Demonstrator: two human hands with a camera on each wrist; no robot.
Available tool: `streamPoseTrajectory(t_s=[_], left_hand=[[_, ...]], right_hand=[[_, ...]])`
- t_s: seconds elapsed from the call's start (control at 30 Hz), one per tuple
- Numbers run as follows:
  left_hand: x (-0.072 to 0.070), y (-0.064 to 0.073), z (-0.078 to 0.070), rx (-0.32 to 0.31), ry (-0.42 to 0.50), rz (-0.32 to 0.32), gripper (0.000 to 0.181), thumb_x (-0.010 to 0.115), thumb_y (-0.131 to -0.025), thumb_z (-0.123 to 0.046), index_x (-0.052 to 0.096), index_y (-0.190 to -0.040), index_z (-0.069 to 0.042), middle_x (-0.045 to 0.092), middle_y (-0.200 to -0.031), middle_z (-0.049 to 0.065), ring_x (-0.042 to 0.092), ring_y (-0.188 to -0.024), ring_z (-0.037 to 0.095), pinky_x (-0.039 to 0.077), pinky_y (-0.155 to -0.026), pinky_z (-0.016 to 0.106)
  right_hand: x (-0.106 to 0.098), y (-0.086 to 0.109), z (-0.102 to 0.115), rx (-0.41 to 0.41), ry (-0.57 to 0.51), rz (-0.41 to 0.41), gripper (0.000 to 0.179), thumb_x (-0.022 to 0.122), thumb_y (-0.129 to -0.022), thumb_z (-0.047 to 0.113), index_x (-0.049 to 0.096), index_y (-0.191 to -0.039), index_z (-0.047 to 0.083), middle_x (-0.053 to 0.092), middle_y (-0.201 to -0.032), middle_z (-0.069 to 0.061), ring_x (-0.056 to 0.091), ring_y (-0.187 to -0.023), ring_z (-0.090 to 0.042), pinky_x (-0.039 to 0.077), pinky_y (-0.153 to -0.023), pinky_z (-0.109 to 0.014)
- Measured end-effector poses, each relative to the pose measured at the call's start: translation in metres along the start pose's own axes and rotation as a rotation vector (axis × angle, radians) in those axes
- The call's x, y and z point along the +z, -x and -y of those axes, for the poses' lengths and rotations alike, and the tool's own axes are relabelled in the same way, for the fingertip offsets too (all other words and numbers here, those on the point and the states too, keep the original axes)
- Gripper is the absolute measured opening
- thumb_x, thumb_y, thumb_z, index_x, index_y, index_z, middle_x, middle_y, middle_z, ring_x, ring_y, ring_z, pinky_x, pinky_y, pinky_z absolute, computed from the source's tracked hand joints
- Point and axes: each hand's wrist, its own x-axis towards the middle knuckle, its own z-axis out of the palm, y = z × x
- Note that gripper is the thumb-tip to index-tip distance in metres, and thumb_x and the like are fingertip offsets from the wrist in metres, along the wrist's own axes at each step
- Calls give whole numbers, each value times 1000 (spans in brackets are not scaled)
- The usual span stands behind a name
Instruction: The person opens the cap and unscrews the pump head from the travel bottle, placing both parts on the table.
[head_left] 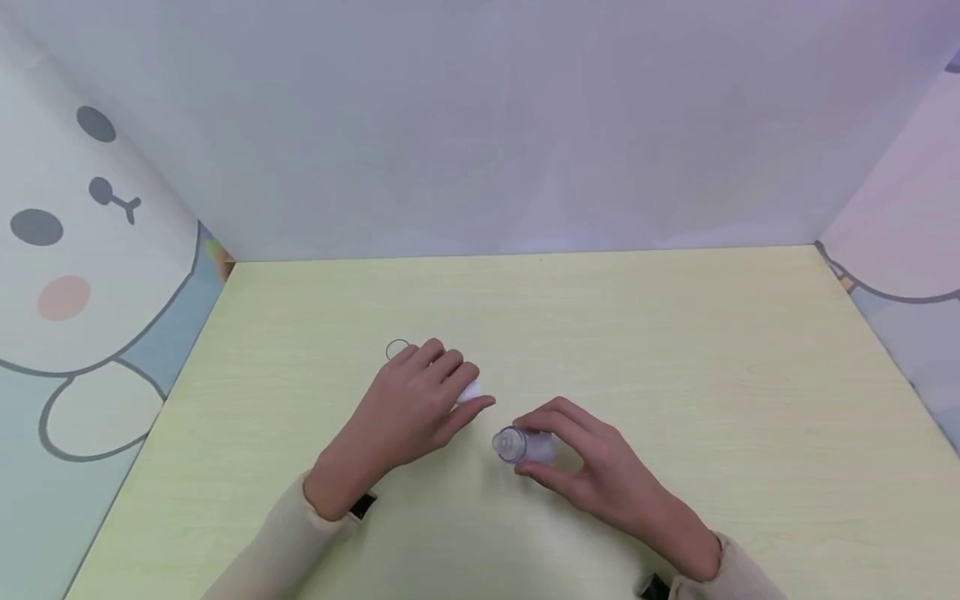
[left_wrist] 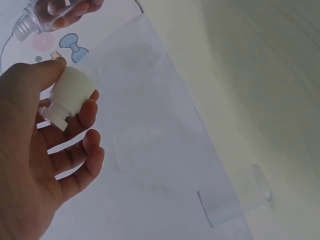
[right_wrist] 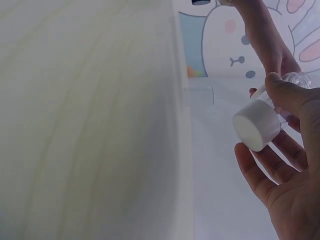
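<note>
Between thumb and fingers, my left hand (head_left: 416,404) pinches a white pump top (left_wrist: 73,91) with a small spout; only a sliver of it shows in the head view. To its right, my right hand (head_left: 611,467) grips a small clear bottle (head_left: 537,447) that has a threaded, uncapped neck pointing left. The bottle's white base (right_wrist: 256,126) shows in the right wrist view. Pump top and bottle are apart, with a short gap between the two hands.
Beyond my left hand a clear open cylinder (left_wrist: 235,196), like a bottle cover, lies on its side on the pale wooden table (head_left: 675,333). A plain wall (head_left: 510,125) closes off the back, and cartoon-printed panels (head_left: 112,275) flank the sides.
</note>
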Motion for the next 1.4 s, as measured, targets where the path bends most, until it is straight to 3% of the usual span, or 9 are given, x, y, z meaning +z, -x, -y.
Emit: streamPoseTrajectory(t_s=[0.1,0.27,0.53,0.8,1.17,1.4], left_hand=[[9,-4,0,-13,20,48,27,72,-97,-42,70,-99,-15,63,-85,-1,55,-78,20,44,-61,29],[22,-10,1,-21,49,104,27,74,-97,-43,69,-99,-17,63,-88,0,55,-80,19,44,-64,28],[39,-18,2,-32,-25,202,37,79,-91,-49,70,-105,-16,66,-93,-1,59,-85,19,50,-72,30],[56,-20,1,-34,-49,292,40,75,-93,-51,63,-100,-14,63,-88,-1,56,-84,20,48,-73,32],[63,-28,1,-110,-13,468,46,75,-92,-52,60,-106,-11,67,-95,4,59,-87,23,51,-73,36],[65,-29,1,-130,2,496,48,77,-90,-54,59,-104,-11,65,-91,3,58,-83,22,49,-70,35]], right_hand=[[-2,2,0,10,10,2,44,88,-85,18,69,-125,15,68,-113,6,69,-98,-9,56,-86,-20],[-6,5,0,19,17,5,44,88,-85,18,69,-125,16,68,-113,6,68,-98,-9,56,-87,-19],[-10,12,-1,26,27,-7,44,88,-85,18,69,-124,15,68,-113,6,68,-99,-8,56,-88,-18],[-14,17,-2,40,24,-10,46,89,-84,17,69,-125,14,69,-114,5,69,-99,-8,56,-88,-18],[-17,18,-2,48,14,-3,46,89,-84,16,68,-126,14,69,-114,5,68,-100,-8,55,-89,-16],[-17,17,-3,45,15,-4,46,89,-84,16,68,-126,15,69,-114,5,68,-100,-7,53,-91,-13]])
